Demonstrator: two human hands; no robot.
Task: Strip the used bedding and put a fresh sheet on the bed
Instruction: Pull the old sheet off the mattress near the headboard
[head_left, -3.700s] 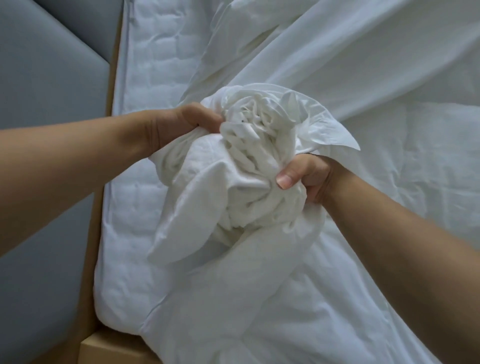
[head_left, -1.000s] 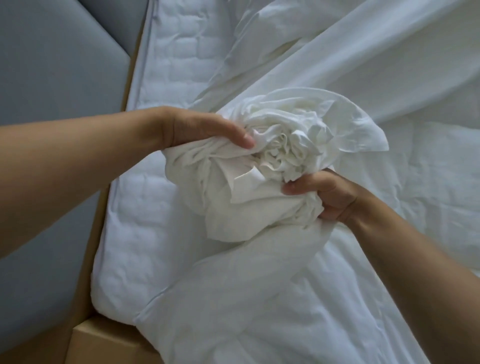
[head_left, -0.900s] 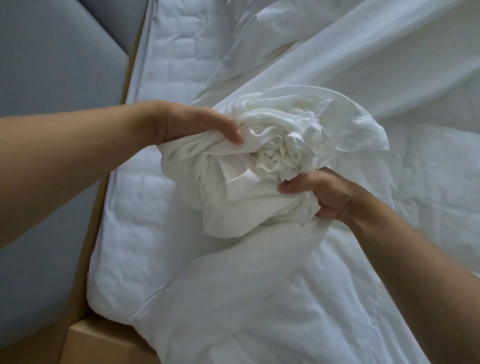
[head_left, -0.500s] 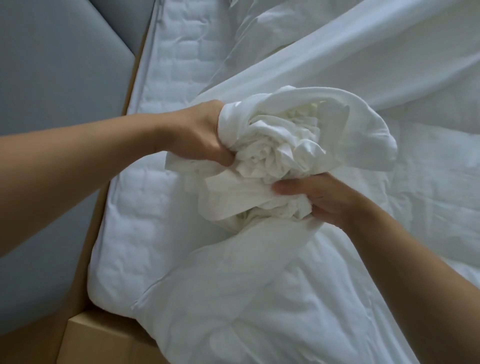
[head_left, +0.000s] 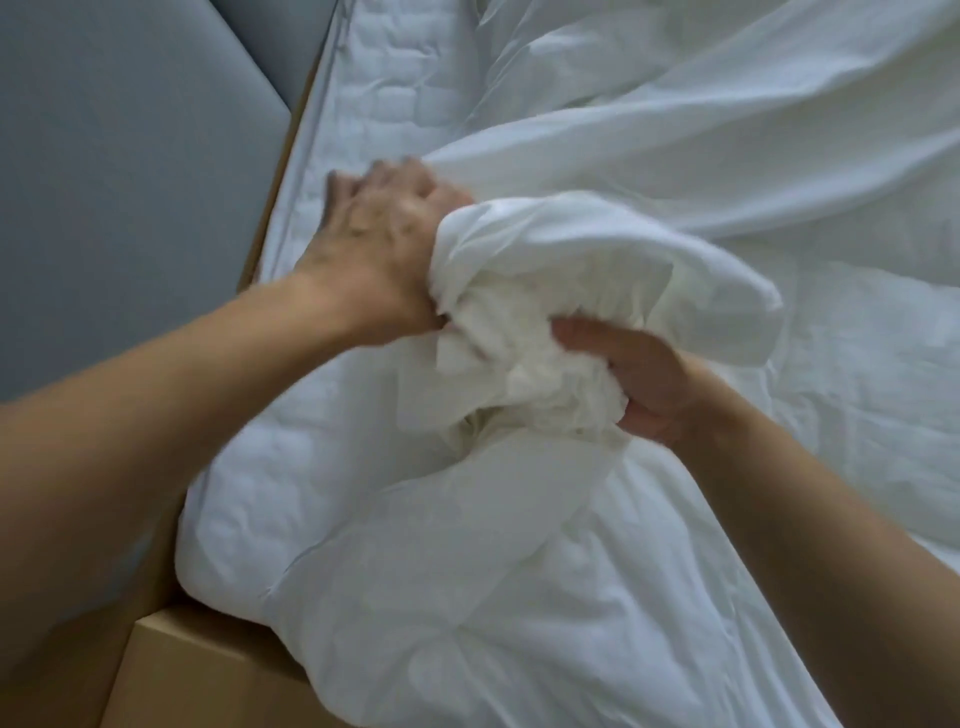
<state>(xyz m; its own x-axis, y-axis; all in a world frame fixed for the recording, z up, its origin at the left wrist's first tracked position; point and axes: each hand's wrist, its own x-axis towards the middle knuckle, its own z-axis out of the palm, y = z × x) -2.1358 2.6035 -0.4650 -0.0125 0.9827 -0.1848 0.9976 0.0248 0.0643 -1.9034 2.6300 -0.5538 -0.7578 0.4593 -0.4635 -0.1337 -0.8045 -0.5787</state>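
A: Left to right, what's hard to read?
B: The grey headboard (head_left: 130, 182) is cut off by the left and top edges. It has smooth padded panels and one diagonal seam. The tan wooden bed frame (head_left: 208, 675) shows only as a thin strip along the mattress and a flat corner block at the bottom. The rest is under the left forearm.

A: Mattress?
B: The mattress (head_left: 260, 499) is white, quilted in puffy stitched cells. Its rounded corner is bare at lower left. Further right it's under cloth.

A: Grips?
B: The left grip (head_left: 384, 254) is motion-blurred. Back of hand up, knuckles bent, fingers curled into the left edge of the sheet (head_left: 561, 270). Fingertips are lost in the folds. It's holding cloth, as far as the blur allows.

A: Where's the sheet?
B: Thin matte white fabric, wadded into a crumpled ball and held above the mattress near that corner, between both grips. A smooth flap hoods the top. One taut band runs out of frame at upper right. The slack drapes over the near corner and out past the bottom edge.

A: Right side?
B: The right grip (head_left: 644, 384) is at the wad's lower right. Thumb lies across the front, fingers buried behind, clamped on the sheet. The forearm is cut off at the lower-right corner.
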